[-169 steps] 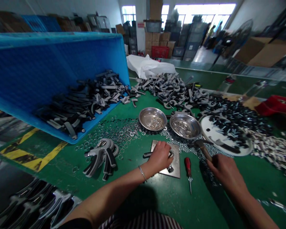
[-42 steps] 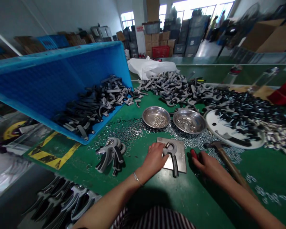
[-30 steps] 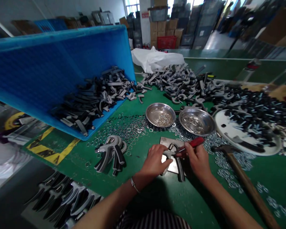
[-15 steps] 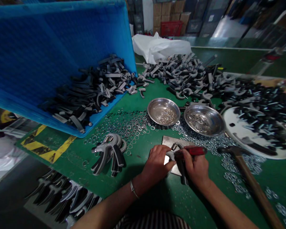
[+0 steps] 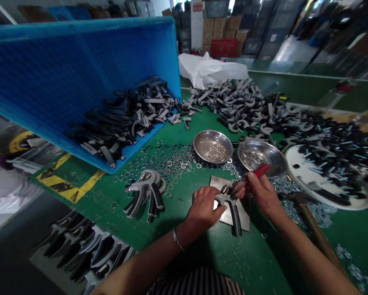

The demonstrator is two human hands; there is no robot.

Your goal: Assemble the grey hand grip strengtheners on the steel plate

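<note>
My left hand [image 5: 202, 209] is closed around one side of a grey-and-black hand grip [image 5: 235, 217], pressing it on a flat metal plate [image 5: 244, 223]. A small coil spring [image 5: 225, 189] shows at the top of the grip, just beyond my left fingers. In my closed right hand [image 5: 265, 194] is a red-handled tool [image 5: 262, 170], tilted with its working end toward the spring. My fingers cover that end, so its kind is unclear. Left of my hands, a few hand grips with springs [image 5: 145, 190] lie together on the green table [image 5: 178, 221].
Behind the plate stand two metal bowls [image 5: 199, 153] [image 5: 279, 166] of small parts. Loose rings [image 5: 171, 168] and nuts surround them. A hammer [image 5: 313, 221] and white tray [image 5: 291, 159] lie rightward. A blue crate [image 5: 79, 61] of handles stands left; more handles [image 5: 239, 102] are heaped behind.
My right hand has moved right and slightly up, tilting the red-handled tool upward. The hand grip's black handle and the plate are less covered. My left hand stays on the grip.
</note>
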